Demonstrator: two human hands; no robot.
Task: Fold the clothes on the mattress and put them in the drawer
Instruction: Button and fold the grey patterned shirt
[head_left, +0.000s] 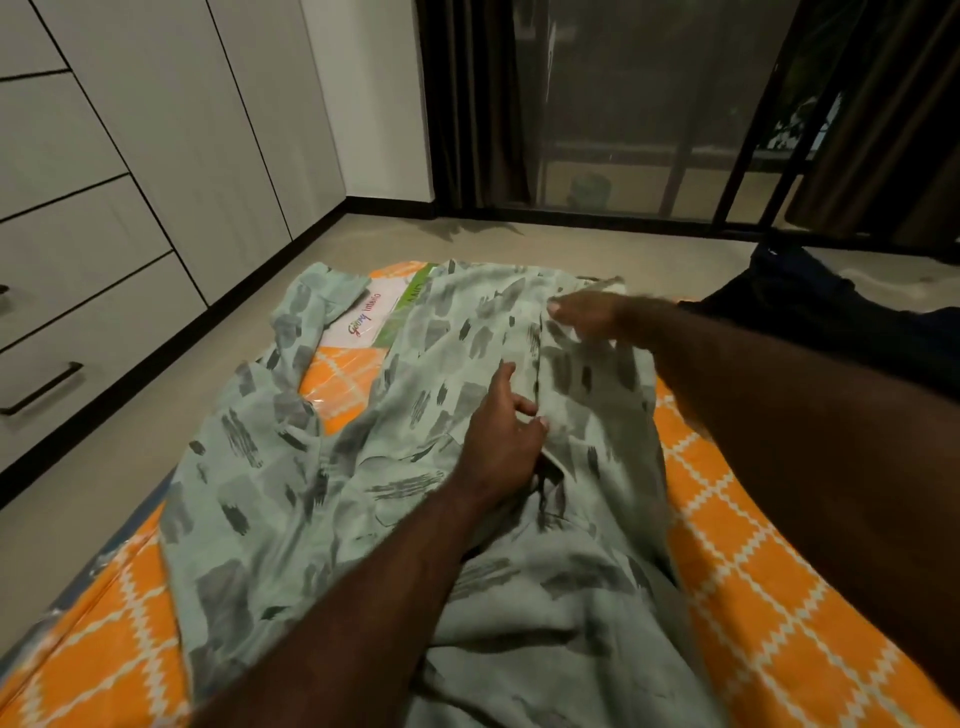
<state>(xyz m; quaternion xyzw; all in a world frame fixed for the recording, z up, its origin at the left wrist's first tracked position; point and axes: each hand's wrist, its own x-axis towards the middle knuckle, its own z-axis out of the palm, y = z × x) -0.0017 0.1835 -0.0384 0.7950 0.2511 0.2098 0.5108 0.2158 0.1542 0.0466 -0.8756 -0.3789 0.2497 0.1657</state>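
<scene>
A pale green shirt (363, 493) with grey brush-stroke marks lies spread over the orange patterned mattress (753, 545). My left hand (501, 441) rests on the middle of the shirt, palm down, fingers loosely spread by the front opening. My right hand (584, 317) reaches to the far edge of the shirt and pinches a fold of its cloth there. One sleeve (306, 317) lies out to the far left. The drawers (62, 322) are in the white cabinet on the left.
A dark garment (831, 312) lies at the right, beyond my right arm. The mattress sits on a beige floor (156, 415), still in clear wrapping with a label (374, 317). Dark curtains and a glass door (623, 130) close the far side.
</scene>
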